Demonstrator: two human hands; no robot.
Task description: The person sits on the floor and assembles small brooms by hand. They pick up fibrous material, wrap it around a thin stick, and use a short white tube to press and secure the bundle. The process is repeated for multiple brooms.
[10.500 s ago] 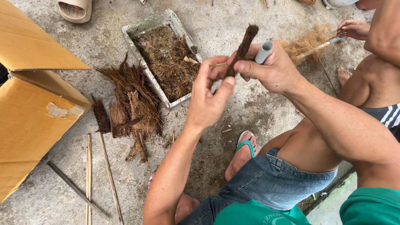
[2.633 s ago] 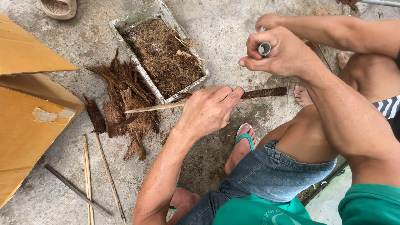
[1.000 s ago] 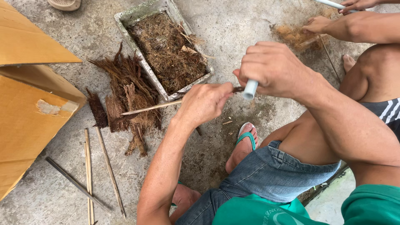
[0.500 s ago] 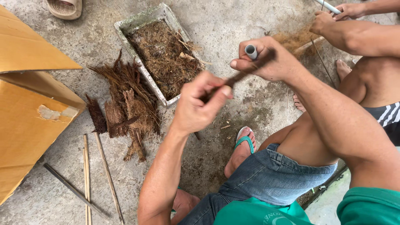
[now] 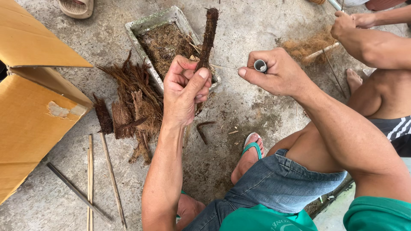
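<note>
left hand (image 5: 185, 92): fist closed round a stick wrapped in dark brown fibre (image 5: 208, 34), held upright over the tray edge
right hand (image 5: 274, 75): fingers closed on a small grey spool (image 5: 260, 65); thin thread (image 5: 224, 66) runs from it to the wrapped stick
tray: rectangular grey tray (image 5: 147, 25) full of loose brown fibre, on the concrete floor (image 5: 257, 25)
fibre pile: brown bark-like fibre strips (image 5: 132, 100), just left of the tray
sticks: thin bamboo sticks (image 5: 90, 171), bottom left
box: plain tan cardboard box (image 5: 30, 85), flaps open, left edge; torn pale patch on one flap, no label visible
sandal: beige sandal (image 5: 77, 6), top left
other person: hands (image 5: 346, 23) top right, near a tuft of light brown fibre (image 5: 310, 45)
</note>
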